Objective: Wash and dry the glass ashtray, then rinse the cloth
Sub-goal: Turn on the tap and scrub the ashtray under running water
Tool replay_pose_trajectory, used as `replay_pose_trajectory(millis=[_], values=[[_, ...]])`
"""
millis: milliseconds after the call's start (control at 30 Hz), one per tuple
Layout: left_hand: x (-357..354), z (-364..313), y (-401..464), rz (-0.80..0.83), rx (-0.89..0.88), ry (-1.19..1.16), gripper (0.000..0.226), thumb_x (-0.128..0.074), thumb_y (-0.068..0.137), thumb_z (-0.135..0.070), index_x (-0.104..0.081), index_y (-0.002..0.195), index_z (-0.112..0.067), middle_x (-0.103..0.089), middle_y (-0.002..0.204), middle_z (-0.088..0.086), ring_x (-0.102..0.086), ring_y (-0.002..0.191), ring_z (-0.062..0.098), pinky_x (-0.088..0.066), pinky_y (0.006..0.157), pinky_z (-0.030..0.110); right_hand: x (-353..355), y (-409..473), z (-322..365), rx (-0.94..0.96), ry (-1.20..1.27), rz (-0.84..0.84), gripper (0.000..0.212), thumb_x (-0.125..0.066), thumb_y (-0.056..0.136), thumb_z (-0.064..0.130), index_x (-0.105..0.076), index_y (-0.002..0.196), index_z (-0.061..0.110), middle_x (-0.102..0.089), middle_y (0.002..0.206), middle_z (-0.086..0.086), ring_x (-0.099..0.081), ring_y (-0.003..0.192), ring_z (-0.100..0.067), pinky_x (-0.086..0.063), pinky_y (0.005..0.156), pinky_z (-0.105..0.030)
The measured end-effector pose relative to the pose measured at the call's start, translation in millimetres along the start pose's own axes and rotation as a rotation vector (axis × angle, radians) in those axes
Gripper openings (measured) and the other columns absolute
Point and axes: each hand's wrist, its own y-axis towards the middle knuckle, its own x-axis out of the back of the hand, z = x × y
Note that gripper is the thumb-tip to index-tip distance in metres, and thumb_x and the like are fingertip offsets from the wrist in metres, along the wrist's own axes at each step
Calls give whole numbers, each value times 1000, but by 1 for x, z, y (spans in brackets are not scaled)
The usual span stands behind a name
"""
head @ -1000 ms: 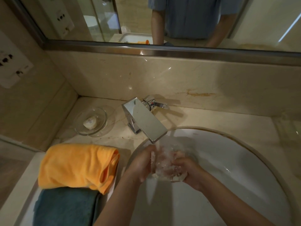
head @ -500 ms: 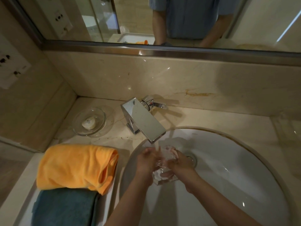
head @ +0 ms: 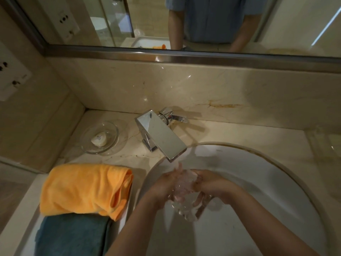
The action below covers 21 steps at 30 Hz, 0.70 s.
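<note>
Beside white sink [head: 276, 182], beige marble counter [head: 230, 133].

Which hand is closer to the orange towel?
Left. The left hand grips the ashtray just right of the orange towel. The right hand holds its far side, farther away.

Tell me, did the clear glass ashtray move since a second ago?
Yes. The clear glass ashtray, held in both hands, shifted a little away from the square chrome faucet spout, toward the person.
</note>
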Motion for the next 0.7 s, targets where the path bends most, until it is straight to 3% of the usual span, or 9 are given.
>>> replay_pose_trajectory(millis=[67, 133, 233, 300, 400, 500, 533, 633, 700], values=[[-2, 2, -1, 43, 24, -9, 50, -35, 92, -53, -71, 92, -17, -70, 62, -2, -61, 48, 8, -45, 44, 17, 0, 4, 3, -20, -21, -4, 32, -53, 85, 0, -63, 111, 15, -68, 80, -2, -64, 44, -7, -46, 39, -18], [-2, 6, 1, 51, 12, -87, 49, -35, 92, -53, -70, 95, -19, -71, 73, -1, -63, 58, 9, -47, 50, 18, -1, 12, 1, -6, 11, -142, 24, -61, 84, 8, -65, 107, 11, -64, 77, -2, -61, 40, -3, -43, 38, -16], [-3, 7, 0, 54, -4, -245, 52, -34, 94, -50, -75, 87, -19, -73, 82, 1, -66, 65, 12, -45, 49, 17, -6, 26, -9, 4, 140, -403, 13, -70, 78, 16, -67, 90, 13, -68, 80, -9, -63, 47, -16, -39, 38, -18], [-4, 9, 2, 38, -7, -344, 54, -30, 97, -46, -72, 94, -14, -75, 79, 4, -69, 61, 14, -50, 48, 19, -12, 30, -13, -2, 255, -530, 10, -66, 81, 17, -67, 89, 22, -67, 80, -6, -60, 53, -18, -38, 40, -18], [-7, 8, 2, -9, -26, -506, 58, -27, 95, -50, -66, 107, -10, -73, 98, 12, -71, 87, 24, -57, 76, 38, -20, 31, -15, 8, 444, -564, 20, -56, 88, 16, -64, 103, 26, -68, 87, -4, -59, 61, -15, -42, 45, -19], [-10, 6, 0, -43, -29, -651, 58, -30, 95, -48, -57, 122, -5, -62, 121, 19, -58, 112, 35, -42, 99, 49, -24, 26, -14, -21, 598, -450, 19, -52, 89, 12, -63, 90, 27, -68, 77, 2, -62, 67, -16, -48, 62, -27], [-11, 7, 1, -47, -29, -664, 56, -30, 96, -46, -58, 120, -4, -64, 116, 19, -61, 106, 35, -45, 95, 47, -25, 26, -15, -28, 583, -410, 19, -51, 89, 11, -64, 90, 26, -69, 75, 2, -63, 68, -16, -49, 64, -29], [-11, 9, -1, -71, -24, -644, 47, -29, 98, -35, -64, 96, -4, -74, 80, 12, -71, 68, 23, -58, 61, 33, -25, 23, -21, -30, 557, -324, 23, -49, 90, 9, -63, 100, 25, -68, 84, -1, -64, 75, -19, -51, 68, -33], [-10, 13, -5, -73, -11, -624, 45, -30, 97, -33, -64, 90, -4, -74, 72, 10, -71, 61, 22, -58, 54, 32, -25, 23, -25, -41, 579, -281, 35, -48, 89, 5, -57, 114, 28, -67, 94, -4, -64, 79, -19, -53, 64, -31]])
